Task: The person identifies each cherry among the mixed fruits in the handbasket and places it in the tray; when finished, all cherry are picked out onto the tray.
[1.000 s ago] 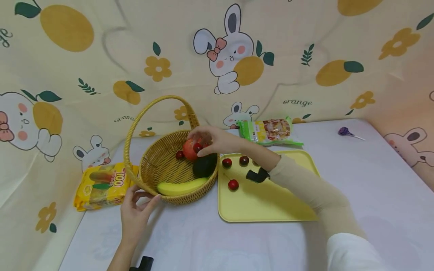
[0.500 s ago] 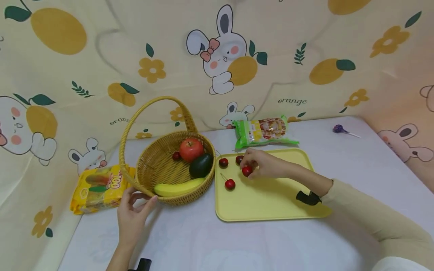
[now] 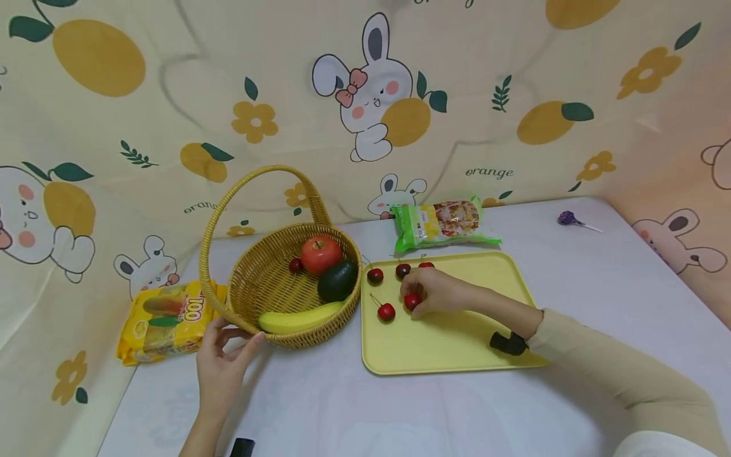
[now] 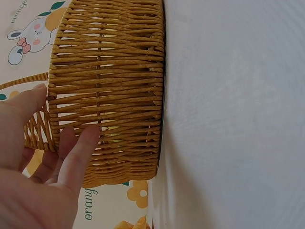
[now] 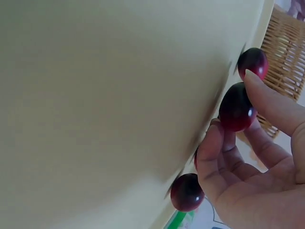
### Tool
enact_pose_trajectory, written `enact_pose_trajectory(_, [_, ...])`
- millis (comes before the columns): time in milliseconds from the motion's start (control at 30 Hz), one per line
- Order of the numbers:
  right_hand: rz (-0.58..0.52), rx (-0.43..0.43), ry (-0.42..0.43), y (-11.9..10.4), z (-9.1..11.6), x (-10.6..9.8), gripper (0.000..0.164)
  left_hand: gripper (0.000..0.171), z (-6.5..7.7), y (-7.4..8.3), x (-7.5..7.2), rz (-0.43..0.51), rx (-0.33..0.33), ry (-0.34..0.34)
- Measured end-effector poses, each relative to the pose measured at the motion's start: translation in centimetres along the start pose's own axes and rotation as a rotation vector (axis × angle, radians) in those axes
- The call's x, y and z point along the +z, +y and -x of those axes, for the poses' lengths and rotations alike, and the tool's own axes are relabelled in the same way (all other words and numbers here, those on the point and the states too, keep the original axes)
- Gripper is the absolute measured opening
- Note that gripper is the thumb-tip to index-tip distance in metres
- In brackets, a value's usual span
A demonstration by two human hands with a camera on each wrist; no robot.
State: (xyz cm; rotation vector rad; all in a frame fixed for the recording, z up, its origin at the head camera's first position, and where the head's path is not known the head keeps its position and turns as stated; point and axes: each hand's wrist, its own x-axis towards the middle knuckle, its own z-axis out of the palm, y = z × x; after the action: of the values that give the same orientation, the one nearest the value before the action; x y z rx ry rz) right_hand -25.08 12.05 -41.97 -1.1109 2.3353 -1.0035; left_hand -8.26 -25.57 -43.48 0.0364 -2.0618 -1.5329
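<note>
My right hand [image 3: 436, 292] pinches a red cherry [image 3: 412, 301] between thumb and fingers, low over the yellow tray [image 3: 445, 355]. In the right wrist view this cherry [image 5: 237, 107] shows dark on top, with other cherries [image 5: 187, 192] close by. Several stemmed cherries, one of them a front cherry [image 3: 386, 311], lie along the tray's left and back. My left hand [image 3: 224, 365] holds the near-left rim of the wicker basket [image 3: 251, 273]; its thumb is at the rim, fingers against the woven side [image 4: 109, 95]. Inside are an apple [image 3: 321, 254], avocado [image 3: 338, 281], banana [image 3: 301, 318] and small cherry [image 3: 295, 265].
The basket's tall handle [image 3: 207, 254] arches up on its left and back. A yellow snack packet [image 3: 165, 320] lies left of the basket. Behind the tray is a green packet [image 3: 445, 222], and a lollipop [image 3: 568, 218] lies at the back right. A printed cloth hangs behind.
My right hand has moved right from over the basket to the tray, carrying the cherry with it, then slightly lower. The left hand keeps its hold on the rim.
</note>
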Motion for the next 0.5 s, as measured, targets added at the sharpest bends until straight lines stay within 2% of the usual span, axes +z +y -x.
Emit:
enact_pose_trajectory(300, [0.006,-0.016,-0.016,0.2,0.1,0.0,0.031,0.054,0.0,0.1,0.0,-0.023,0.000,0.001])
enact_pose_trajectory(400, [0.036,-0.010,-0.021,-0.4,0.0,-0.8,0.034,0.054,0.0,0.1,0.0,-0.018,-0.002,0.002])
enact_pose_trajectory(500, [0.082,-0.044,0.001,-2.2,-0.6,-2.6,0.037,0.055,0.0,0.1,0.0,-0.013,-0.001,0.003])
